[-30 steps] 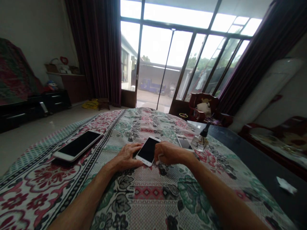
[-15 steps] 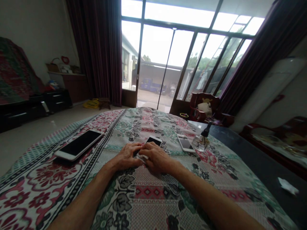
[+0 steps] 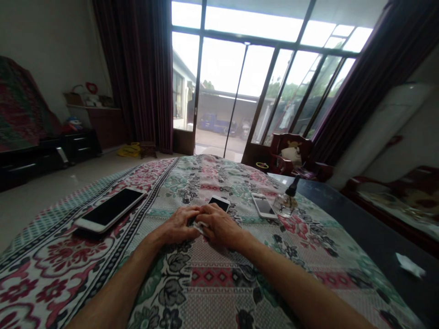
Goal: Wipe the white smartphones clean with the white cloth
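A smartphone with a white border and dark screen (image 3: 221, 202) lies on the patterned tablecloth (image 3: 219, 260), its near part covered by my hands. My left hand (image 3: 180, 222) grips the phone's left side, fingers curled. From the right, my right hand (image 3: 222, 225) reaches over the phone, its fingers closed on a crumpled white tissue (image 3: 200, 226) that presses against the screen. The two hands touch, so most of the tissue is hidden. Right of them lies another white phone (image 3: 264, 205), beside a clear bottle with a black top (image 3: 286, 203).
A larger white device with a dark screen (image 3: 111, 210) lies at the left. On the dark tabletop (image 3: 370, 228) at the right rests a crumpled white tissue piece (image 3: 410, 265). Beyond the table stand a wooden chair (image 3: 290, 153) and glass doors (image 3: 222, 100).
The camera view has shifted slightly. Both hands stay together over the phone, with the right hand's fingers moved only a little. The other things lie as before.
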The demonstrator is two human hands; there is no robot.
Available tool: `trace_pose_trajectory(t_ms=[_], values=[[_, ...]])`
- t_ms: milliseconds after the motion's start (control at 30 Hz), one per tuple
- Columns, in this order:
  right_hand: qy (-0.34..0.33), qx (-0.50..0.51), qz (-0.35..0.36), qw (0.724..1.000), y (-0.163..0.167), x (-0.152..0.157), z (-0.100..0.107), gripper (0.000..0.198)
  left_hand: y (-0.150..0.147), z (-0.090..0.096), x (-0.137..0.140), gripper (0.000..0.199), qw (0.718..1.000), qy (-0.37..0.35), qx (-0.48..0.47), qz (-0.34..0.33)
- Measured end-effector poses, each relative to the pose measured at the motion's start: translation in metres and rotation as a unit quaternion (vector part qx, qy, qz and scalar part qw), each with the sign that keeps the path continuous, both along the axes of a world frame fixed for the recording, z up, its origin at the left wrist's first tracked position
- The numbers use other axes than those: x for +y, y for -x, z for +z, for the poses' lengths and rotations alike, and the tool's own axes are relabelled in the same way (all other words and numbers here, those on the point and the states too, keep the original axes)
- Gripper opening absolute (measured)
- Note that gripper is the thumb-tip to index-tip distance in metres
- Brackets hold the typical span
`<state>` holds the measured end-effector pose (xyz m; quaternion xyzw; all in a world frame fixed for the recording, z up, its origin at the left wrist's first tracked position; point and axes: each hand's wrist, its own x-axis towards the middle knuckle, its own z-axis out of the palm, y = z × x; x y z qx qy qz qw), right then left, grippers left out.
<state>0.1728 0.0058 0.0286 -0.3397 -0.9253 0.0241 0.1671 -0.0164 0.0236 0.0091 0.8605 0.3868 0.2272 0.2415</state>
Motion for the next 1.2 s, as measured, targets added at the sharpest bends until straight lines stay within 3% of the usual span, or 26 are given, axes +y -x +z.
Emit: trace_pose_trajectory(t_ms=[400,633,800,1000,1200], values=[[0.09,-0.057,0.085,0.991,-0.024,-0.004,0.031,0.015,0.004,0.003,0.0,0.052,1.0,0.028,-0.006,0.003],[0.014,0.014,0.003,1.0,-0.011,-0.001,0.008,0.017,0.005,0.009,-0.001,0.052,0.999,0.031,-0.008,-0.022],[-0.003,0.01,-0.015,1.0,0.001,0.002,0.0,0.016,0.005,0.011,0.0,0.05,0.999,0.025,-0.019,-0.045],[0.037,-0.023,0.056,0.998,-0.009,-0.001,0.018,0.012,0.007,0.006,0.003,0.049,0.999,0.029,-0.019,-0.023],[0.105,-0.074,0.091,0.988,-0.027,-0.005,0.038,0.024,0.007,0.008,0.001,0.051,0.999,0.047,-0.006,-0.012]])
